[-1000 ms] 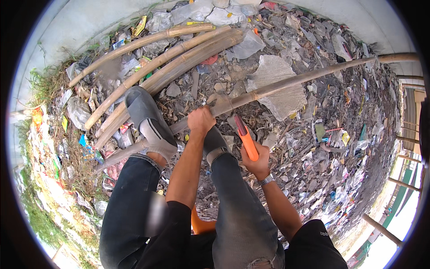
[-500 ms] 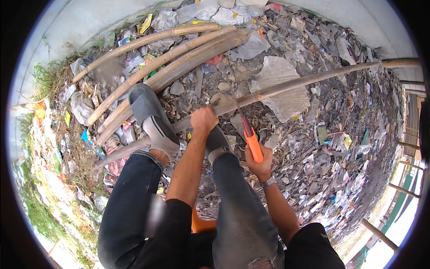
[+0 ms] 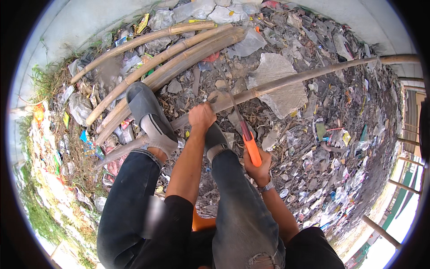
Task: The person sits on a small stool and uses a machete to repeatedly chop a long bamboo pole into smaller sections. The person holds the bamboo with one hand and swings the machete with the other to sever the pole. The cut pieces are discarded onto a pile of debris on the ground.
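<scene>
A long bamboo pole point(image 3: 313, 76) slants from lower left to upper right. My left hand point(image 3: 202, 117) is wrapped round it, close to my right shoe. My left shoe point(image 3: 145, 102) rests over the pole further left. In my closed right hand point(image 3: 258, 164) is the orange handle of a hand saw point(image 3: 253, 150). Its thin blade reaches up to the pole and crosses it just right of my left hand. How deep the blade sits in the bamboo I cannot tell.
Several cut bamboo lengths point(image 3: 156, 65) lie at the upper left. A broken concrete slab point(image 3: 282, 87) lies beneath the pole. Plastic scraps and rubble point(image 3: 313, 188) cover the ground. A pale wall point(image 3: 80, 27) runs along the far side. Something orange point(image 3: 202, 222) shows under me.
My right hand and the saw have shifted slightly up and left along the blade's line. My left hand keeps its hold on the pole. The whole view has shifted a little.
</scene>
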A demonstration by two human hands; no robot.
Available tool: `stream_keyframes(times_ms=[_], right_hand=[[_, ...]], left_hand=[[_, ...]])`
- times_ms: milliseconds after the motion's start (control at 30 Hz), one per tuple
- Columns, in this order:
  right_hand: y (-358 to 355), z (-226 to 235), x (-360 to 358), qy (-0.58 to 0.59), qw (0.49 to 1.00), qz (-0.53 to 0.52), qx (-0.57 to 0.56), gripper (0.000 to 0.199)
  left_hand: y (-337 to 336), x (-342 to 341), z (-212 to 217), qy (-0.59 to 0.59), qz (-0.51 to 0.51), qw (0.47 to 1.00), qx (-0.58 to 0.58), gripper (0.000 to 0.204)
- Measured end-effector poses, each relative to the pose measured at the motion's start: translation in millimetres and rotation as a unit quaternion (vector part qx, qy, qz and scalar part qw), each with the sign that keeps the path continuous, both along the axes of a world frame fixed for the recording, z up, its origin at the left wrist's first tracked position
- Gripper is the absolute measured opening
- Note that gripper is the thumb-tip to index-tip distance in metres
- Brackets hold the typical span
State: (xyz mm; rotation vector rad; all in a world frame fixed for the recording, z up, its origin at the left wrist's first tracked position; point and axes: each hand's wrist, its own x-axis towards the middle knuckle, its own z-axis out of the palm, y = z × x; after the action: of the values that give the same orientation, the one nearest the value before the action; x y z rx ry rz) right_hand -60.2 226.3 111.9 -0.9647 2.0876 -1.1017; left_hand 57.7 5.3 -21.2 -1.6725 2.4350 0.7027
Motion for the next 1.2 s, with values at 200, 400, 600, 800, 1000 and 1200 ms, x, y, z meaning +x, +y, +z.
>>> stream_keyframes(times_ms=[200,400,600,800,1000,1200], right_hand=[[71,-3,-3,0.006,0.998,0.038,0.043,0.014],[167,19,6,-0.036,0.995,0.054,0.072,0.012],[-36,-26,-14,-0.029,0.998,-0.007,-0.048,0.013],[120,5,7,-0.088,0.994,0.022,0.068,0.011],[168,16,6,-0.034,0.995,0.065,0.071,0.011],[14,-13,-5,0.038,0.997,0.061,-0.03,0.017]], left_hand=[[1,5,-4,-0.022,-0.006,1.0,0.003,0.028],[7,5,-7,-0.012,0.003,0.999,-0.034,0.018],[1,-4,-11,0.003,-0.006,1.0,-0.025,0.026],[0,5,-6,-0.001,0.002,1.0,-0.025,0.021],[1,6,-7,-0.001,0.003,0.999,-0.032,0.023],[3,-3,-2,-0.015,-0.011,1.0,-0.003,0.023]])
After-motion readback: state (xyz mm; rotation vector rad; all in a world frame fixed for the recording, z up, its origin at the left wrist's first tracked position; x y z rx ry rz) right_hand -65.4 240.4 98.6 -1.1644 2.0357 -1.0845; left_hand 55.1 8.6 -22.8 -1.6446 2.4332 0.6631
